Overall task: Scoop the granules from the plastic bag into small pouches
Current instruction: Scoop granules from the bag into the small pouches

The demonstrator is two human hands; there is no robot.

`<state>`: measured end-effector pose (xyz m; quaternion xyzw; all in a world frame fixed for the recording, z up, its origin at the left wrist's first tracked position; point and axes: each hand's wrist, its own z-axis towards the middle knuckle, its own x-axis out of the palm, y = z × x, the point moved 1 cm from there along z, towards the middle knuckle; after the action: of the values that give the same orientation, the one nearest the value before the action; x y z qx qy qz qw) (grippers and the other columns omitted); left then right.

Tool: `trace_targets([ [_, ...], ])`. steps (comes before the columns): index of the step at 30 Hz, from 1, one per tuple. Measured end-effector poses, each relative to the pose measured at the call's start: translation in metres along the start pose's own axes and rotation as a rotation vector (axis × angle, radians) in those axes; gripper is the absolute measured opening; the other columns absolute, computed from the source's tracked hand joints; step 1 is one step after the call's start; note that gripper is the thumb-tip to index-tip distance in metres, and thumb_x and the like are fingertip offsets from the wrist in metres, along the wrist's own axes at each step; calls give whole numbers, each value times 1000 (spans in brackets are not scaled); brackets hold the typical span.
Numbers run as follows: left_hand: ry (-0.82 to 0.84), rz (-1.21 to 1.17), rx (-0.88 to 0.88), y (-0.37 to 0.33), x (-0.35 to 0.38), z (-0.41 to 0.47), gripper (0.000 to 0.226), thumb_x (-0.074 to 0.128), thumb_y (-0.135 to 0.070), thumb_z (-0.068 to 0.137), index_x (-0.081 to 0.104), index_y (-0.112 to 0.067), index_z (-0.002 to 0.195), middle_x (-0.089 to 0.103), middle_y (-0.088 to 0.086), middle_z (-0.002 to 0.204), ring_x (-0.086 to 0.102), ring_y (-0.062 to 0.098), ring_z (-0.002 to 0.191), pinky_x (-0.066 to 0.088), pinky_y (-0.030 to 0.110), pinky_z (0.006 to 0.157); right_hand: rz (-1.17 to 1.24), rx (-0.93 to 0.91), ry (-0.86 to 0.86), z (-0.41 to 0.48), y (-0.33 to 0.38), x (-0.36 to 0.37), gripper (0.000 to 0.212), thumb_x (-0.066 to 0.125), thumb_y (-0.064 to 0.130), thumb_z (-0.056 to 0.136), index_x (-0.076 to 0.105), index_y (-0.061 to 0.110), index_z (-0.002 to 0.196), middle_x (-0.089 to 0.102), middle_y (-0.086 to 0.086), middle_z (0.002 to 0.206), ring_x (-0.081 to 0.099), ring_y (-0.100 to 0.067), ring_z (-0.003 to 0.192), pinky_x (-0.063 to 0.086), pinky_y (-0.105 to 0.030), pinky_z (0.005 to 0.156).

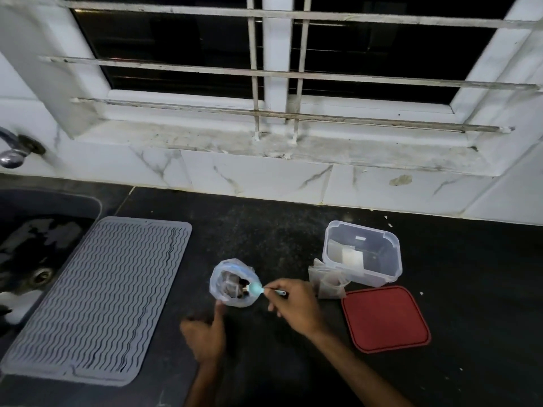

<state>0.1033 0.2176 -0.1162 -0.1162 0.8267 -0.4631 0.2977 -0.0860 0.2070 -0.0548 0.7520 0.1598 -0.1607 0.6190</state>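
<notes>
A clear plastic bag (232, 282) stands open on the black counter, with dark granules and what looks like a small pouch inside. My right hand (295, 306) pinches a small turquoise spoon (255, 288), whose bowl is at the bag's right rim. My left hand (205, 333) rests on the counter just below the bag, and its thumb touches the bag's lower left edge. A stack of small pale pouches (327, 282) leans against a clear container (363, 254) to the right.
A red lid (385, 318) lies flat to the right of my right hand. A grey ribbed drying mat (97, 295) covers the counter at left, beside a dark sink (35, 254) with a tap (13, 151). A tiled wall and barred window stand behind.
</notes>
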Motion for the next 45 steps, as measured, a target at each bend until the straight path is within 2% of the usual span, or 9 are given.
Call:
trace_targets([
  [6, 378, 82, -84, -7, 11, -3, 46, 64, -51, 87, 71, -7, 73, 71, 13, 73, 68, 28, 78, 55, 45, 78, -495, -121, -13, 22, 8, 30, 24, 56, 39, 94, 70, 30, 112, 74, 8, 99, 69, -9, 88, 51, -23, 76],
  [13, 347, 50, -60, -17, 30, 2, 25, 63, -26, 91, 72, -10, 74, 72, 12, 72, 70, 30, 79, 57, 45, 71, -906, -178, 64, 31, 14, 31, 24, 42, 25, 102, 61, 17, 115, 70, -5, 105, 68, -24, 94, 49, -34, 75],
  [16, 312, 22, -71, -15, 32, 3, 24, 58, -22, 90, 67, -9, 73, 68, 14, 70, 64, 28, 72, 56, 50, 72, -891, -119, 60, 33, 8, 33, 24, 42, 24, 101, 61, 17, 114, 71, -5, 105, 69, -24, 94, 51, -36, 78],
  [18, 291, 8, -77, -11, 37, 6, 26, 60, -38, 83, 66, -13, 82, 70, 17, 81, 64, 26, 72, 57, 56, 74, -869, -101, 46, 33, 6, 35, 25, 42, 26, 102, 62, 18, 114, 71, -4, 104, 69, -24, 92, 52, -36, 78],
  [21, 276, 3, -69, -6, 47, 9, 58, 71, -64, 70, 55, -17, 100, 69, 6, 85, 67, 21, 76, 59, 49, 73, -798, -100, 22, 32, 6, 34, 25, 42, 29, 102, 62, 19, 113, 70, -2, 103, 68, -21, 91, 49, -32, 76],
  [24, 302, 59, -10, -16, 56, 5, 69, 71, -75, 63, 62, -15, 95, 71, 5, 79, 71, 25, 75, 60, 44, 68, -771, -100, 3, 32, 7, 32, 27, 42, 33, 101, 64, 21, 112, 71, -3, 102, 68, -21, 91, 50, -33, 78],
  [29, 263, 54, 47, -28, 56, -2, 24, 67, -45, 86, 63, -22, 85, 70, 2, 80, 68, 21, 77, 58, 48, 75, -745, -85, -3, 31, 5, 28, 27, 44, 32, 101, 63, 20, 115, 70, -2, 104, 67, -17, 92, 51, -31, 81],
  [34, 215, 74, 161, -25, 53, -3, 17, 66, -37, 89, 64, -20, 86, 68, -2, 80, 67, 18, 79, 55, 38, 74, -758, -63, -42, 35, 5, 29, 26, 44, 34, 101, 62, 20, 113, 71, -1, 102, 67, -15, 89, 54, -30, 79],
  [45, 242, 0, 106, -30, 56, -6, 22, 65, -25, 92, 55, -8, 104, 64, 6, 94, 61, 18, 85, 47, 31, 68, -850, -69, 64, 38, 0, 41, 23, 46, 22, 100, 59, 15, 118, 68, -7, 110, 66, -24, 98, 49, -35, 81],
])
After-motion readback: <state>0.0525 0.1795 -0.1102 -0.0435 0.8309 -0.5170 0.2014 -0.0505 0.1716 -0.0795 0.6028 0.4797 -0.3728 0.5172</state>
